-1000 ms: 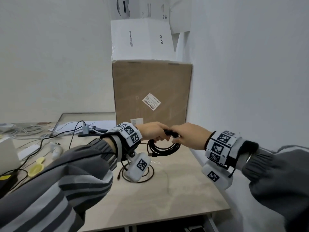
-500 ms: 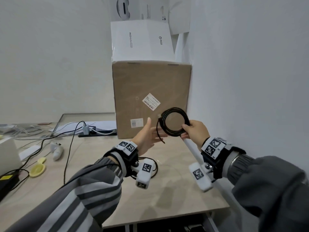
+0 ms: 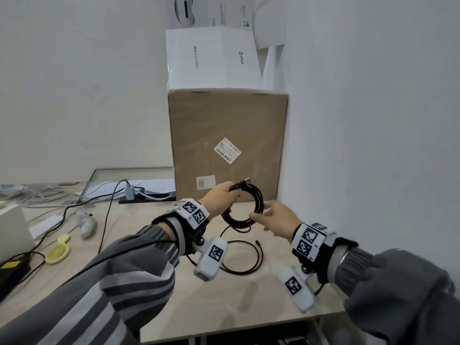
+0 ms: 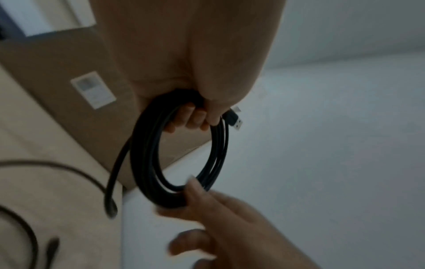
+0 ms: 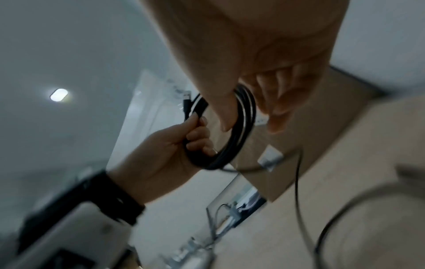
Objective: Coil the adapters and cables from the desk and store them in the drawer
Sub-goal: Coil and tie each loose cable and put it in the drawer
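Black cable coil (image 3: 245, 206) in left grip (image 3: 220, 197)

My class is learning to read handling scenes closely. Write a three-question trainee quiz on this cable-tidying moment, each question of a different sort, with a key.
1. True or false: the left hand grips the coiled black cable.
2. Multiple choice: the right hand is A) fingers extended at the coil's lower edge, B) flat on the desk, C) on the cardboard box.
3. Fill in: a second, thinner cable lies in a loose ____ on the desk.

Key: 1 true; 2 A; 3 loop.
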Motion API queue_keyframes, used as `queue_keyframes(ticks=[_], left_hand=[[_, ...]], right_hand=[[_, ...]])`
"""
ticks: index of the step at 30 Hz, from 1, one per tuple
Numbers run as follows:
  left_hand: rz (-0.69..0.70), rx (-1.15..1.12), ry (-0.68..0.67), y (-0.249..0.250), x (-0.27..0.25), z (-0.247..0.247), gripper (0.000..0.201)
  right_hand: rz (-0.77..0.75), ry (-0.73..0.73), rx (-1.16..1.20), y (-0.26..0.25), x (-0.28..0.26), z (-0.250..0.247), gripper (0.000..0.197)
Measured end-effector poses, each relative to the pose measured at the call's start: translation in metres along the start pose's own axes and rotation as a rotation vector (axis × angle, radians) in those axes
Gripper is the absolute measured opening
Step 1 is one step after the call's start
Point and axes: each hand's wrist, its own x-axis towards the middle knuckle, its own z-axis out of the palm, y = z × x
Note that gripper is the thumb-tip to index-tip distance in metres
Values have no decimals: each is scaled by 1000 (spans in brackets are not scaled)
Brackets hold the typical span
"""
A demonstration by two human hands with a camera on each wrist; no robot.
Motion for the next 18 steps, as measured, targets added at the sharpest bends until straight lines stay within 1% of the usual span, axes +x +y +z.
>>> queue_keyframes(ticks=[1, 2, 3, 4, 5, 6, 7, 9, 10, 11, 12, 14, 16, 18], left_hand=[[16, 134, -41, 2, -1, -4, 14], [36, 266, -94, 6, -2, -6, 14], [66, 410, -145, 11, -3, -6, 16], [104, 555, -190, 15, -4, -6, 21], [150, 671, -224, 20, -5, -4, 25], [187, 739, -244, 23, -6, -2, 26], [213, 767, -252, 26, -7, 0, 26], [246, 776, -233, 25, -8, 3, 24], [253, 761, -213, 24, -8, 4, 23], [249, 726, -196, 21, -9, 4, 22], [233, 658, -178, 18, -9, 4, 21], [179, 443, -131, 10, -11, 2, 18], [129, 215, -78, -2, -13, 0, 12], [75, -40, -37, -16, -17, 4, 4]], right_hand=[[-90, 81, -154, 0, 1, -7, 62], [-227, 129, -265, -1, 2, -12, 71], [-387, 129, -348, -4, 2, -16, 74], [-517, 90, -434, -8, 1, -16, 72], [-592, 45, -532, -13, 0, -15, 67], [-594, 8, -632, -18, -1, -13, 62], [-545, -22, -719, -21, -1, -11, 55], [-483, -49, -809, -23, 1, -11, 34], [-477, -39, -834, -23, 2, -13, 27], [-474, -18, -853, -23, 2, -14, 24], [-477, 14, -871, -23, 2, -15, 24], [-490, 68, -869, -19, 4, -13, 22], [-450, 123, -769, -14, 3, -11, 20], [-365, 190, -583, -8, 2, -10, 20]])
